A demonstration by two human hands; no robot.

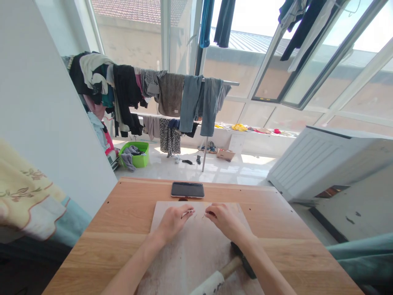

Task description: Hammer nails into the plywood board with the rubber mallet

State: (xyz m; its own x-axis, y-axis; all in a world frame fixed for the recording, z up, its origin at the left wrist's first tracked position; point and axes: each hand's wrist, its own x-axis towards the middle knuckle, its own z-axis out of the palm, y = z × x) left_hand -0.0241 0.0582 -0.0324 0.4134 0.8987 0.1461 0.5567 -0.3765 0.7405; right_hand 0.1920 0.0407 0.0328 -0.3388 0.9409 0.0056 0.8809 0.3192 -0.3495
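Note:
My left hand [173,220] is closed in a pinch above a pale wooden board [190,254], with a small thin piece between the fingertips, too small to name. Facing it across a short gap, my right hand [223,219] also pinches at something tiny; a thin sliver shows below its fingertips. A hammer [230,267] lies on the board's lower right, its dark head partly hidden by my right forearm and its handle wrapped in white. Just beyond the board, a phone [187,189] lies flat with a dark screen.
The board rests on a wooden table [101,233]. Past its far edge stand a drying rack [227,83] hung with clothes and a green basket [141,161] of laundry. A white cabinet-like unit [322,164] is at right, a patterned cloth [33,192] at left.

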